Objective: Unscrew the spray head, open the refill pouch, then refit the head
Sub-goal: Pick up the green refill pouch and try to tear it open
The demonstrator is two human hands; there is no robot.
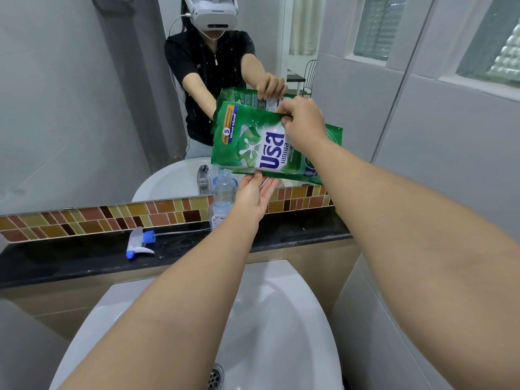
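L hand open; R hand pinching.

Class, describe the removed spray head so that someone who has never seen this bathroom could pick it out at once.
Find the black stone ledge between the white basin and the multicoloured tile strip. On its left part lies the white plastic spray head on its side. Its blue collar and nozzle and thin clear tube pointing right distinguish it from the upright clear bottle.

Bathroom. White sink near, metal drain at bottom. Black counter behind sink. Strip of brown, yellow, red mosaic tiles above counter. Large mirror on far wall. Grey wall tiles right. Glass-block windows upper right, daylight through them.
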